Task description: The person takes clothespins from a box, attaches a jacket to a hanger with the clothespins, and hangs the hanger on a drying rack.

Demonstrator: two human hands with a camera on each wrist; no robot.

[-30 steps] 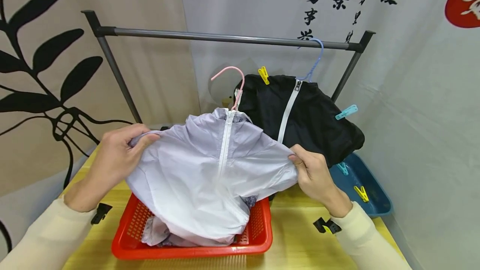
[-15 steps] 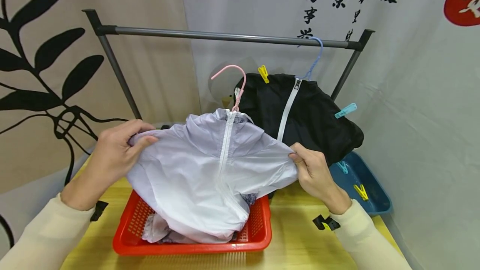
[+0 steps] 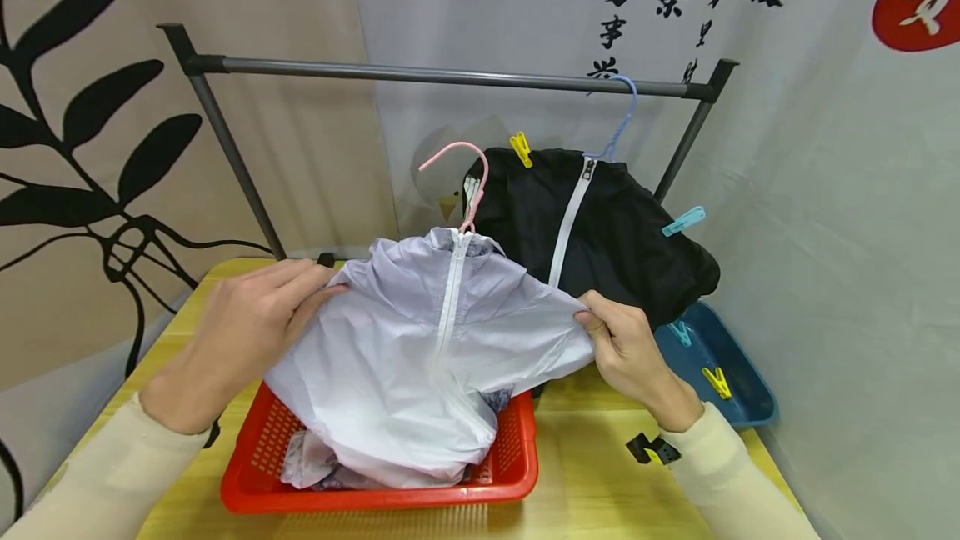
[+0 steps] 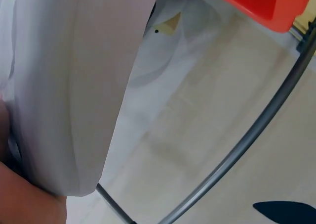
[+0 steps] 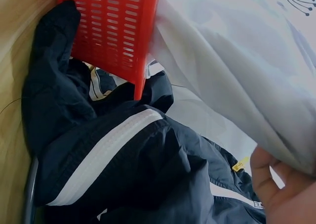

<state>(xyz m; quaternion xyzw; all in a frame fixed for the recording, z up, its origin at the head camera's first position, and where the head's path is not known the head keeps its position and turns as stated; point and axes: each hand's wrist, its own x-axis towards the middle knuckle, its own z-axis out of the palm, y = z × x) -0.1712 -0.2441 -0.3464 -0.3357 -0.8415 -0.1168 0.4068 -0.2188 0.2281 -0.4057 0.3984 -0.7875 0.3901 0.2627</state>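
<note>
A pale lilac-to-white zip jacket (image 3: pixel 390 340) is spread between my hands, with a pink hanger (image 3: pixel 476 182) rising out of its collar. My left hand (image 3: pixel 255 327) pinches the jacket's shoulder edge on the left, thumb underneath. On the right, my right hand (image 3: pixel 626 344) grips the sleeve end between thumb and fingers. The pink hook is free of the rail. In the left wrist view the fabric hides most of the left fingers. The jacket's lower part hangs over a red plastic basket (image 3: pixel 247 473), where more cloth lies.
A dark metal rack rail (image 3: pixel 420 73) spans the back. On it a blue hanger (image 3: pixel 622 127) carries a black jacket (image 3: pixel 637 232) with a yellow clothespin (image 3: pixel 521 148) and a light blue clothespin (image 3: pixel 684 221). A blue tray (image 3: pixel 750 390) with clothespins stands right on the wooden table (image 3: pixel 600 473).
My left hand has shifted right along the jacket's shoulder edge, and the cloth there has drawn inward. The collar and pink hanger sit slightly lower. My right hand keeps its grip.
</note>
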